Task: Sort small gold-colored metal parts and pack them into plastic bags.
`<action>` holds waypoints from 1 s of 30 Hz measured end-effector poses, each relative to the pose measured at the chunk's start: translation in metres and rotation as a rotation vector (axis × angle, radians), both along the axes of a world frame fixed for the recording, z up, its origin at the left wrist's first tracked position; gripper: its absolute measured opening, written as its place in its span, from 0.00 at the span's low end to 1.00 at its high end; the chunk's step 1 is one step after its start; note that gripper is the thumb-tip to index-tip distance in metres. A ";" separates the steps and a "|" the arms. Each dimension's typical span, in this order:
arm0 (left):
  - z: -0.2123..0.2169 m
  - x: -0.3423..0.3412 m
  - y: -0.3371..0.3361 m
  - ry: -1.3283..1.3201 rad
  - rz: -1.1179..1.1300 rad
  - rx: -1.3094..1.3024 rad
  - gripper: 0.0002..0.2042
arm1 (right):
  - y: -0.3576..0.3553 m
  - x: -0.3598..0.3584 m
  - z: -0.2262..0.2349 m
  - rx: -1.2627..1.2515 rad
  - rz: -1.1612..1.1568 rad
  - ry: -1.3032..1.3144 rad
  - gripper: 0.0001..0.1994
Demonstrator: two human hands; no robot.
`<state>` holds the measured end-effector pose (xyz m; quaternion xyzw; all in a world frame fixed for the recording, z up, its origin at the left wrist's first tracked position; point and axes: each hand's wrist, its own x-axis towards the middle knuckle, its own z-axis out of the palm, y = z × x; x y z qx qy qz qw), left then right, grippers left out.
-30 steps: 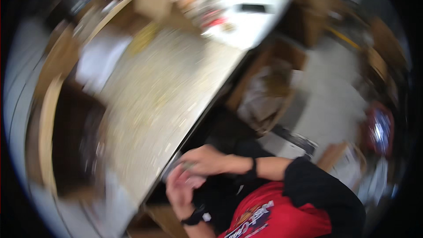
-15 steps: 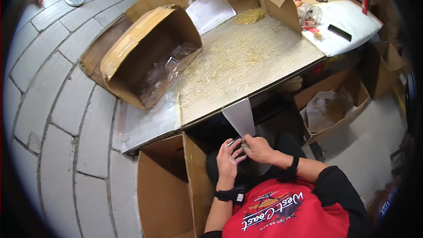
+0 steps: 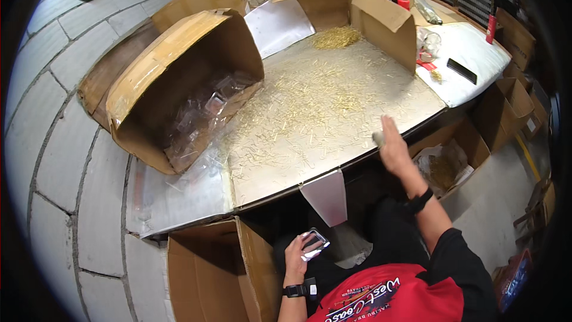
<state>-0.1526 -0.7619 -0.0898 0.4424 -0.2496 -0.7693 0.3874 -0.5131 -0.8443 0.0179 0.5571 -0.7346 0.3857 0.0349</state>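
Observation:
My left hand (image 3: 296, 257) is low in front of my lap, its fingers closed round a small clear plastic box (image 3: 315, 244). My right hand (image 3: 395, 150) is at the front right edge of the table (image 3: 268, 180), fingers stretched out toward the tabletop and slightly smeared by motion. Something pale covers its thumb tip; I see nothing held in it. Many thin, short gold-coloured pieces (image 3: 310, 98) lie scattered over the tabletop, with a denser pile (image 3: 336, 38) at the far end. Between my hands a white flap (image 3: 326, 197) hangs from the table's front edge.
A tipped cardboard box (image 3: 173, 77) on the left holds several clear plastic cases (image 3: 215, 102). Below the table stand an open carton (image 3: 205, 271) at left and another (image 3: 476, 146) at right. Cardboard walls (image 3: 384, 27) edge the far side. A black bar (image 3: 462, 71) lies on a white surface.
My right hand has left my left hand and moved up and right to the table edge. The clear box in my left hand now shows plainly. The view has shifted.

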 end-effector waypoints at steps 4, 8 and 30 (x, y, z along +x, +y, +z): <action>-0.028 -0.032 -0.014 0.032 -0.119 0.090 0.22 | -0.054 0.025 0.011 0.307 0.141 0.141 0.33; -0.034 -0.069 -0.032 0.048 -0.197 0.135 0.21 | -0.079 0.069 0.002 0.358 0.438 0.211 0.30; -0.041 -0.077 -0.033 0.121 -0.181 0.172 0.24 | 0.026 0.118 0.027 0.125 0.600 0.053 0.25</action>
